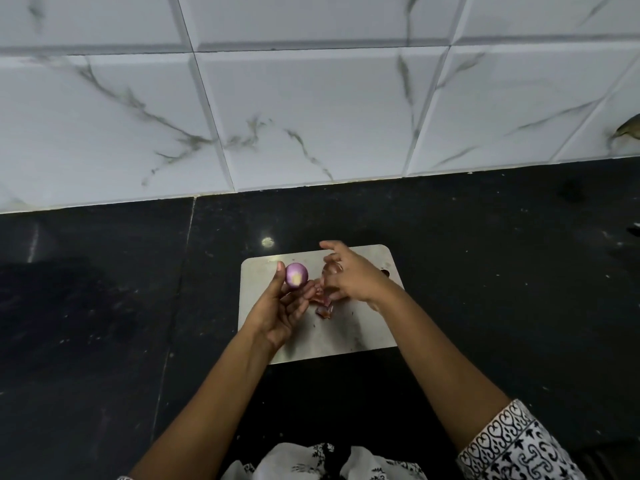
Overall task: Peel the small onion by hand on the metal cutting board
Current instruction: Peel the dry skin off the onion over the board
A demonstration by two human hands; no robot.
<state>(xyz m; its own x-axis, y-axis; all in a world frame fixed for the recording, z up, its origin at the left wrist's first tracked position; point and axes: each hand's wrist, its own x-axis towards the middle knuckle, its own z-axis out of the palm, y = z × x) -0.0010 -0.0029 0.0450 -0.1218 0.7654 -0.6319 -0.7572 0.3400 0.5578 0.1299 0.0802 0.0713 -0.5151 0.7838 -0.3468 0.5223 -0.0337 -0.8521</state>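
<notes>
The small purple onion (296, 274) looks smooth and bare of dry skin, with a pale root end facing me. My left hand (281, 308) holds it between thumb and fingertips above the left part of the metal cutting board (349, 332). My right hand (349, 276) hovers just right of the onion over the board, fingers spread and loosely curled; whether it pinches a scrap of skin is unclear. Reddish-brown peel pieces (323, 306) lie on the board below the two hands.
The board lies on a black stone counter (485, 289) that meets a white marbled tile wall (311, 116) at the back. A dark object (631, 128) pokes in at the right edge by the wall.
</notes>
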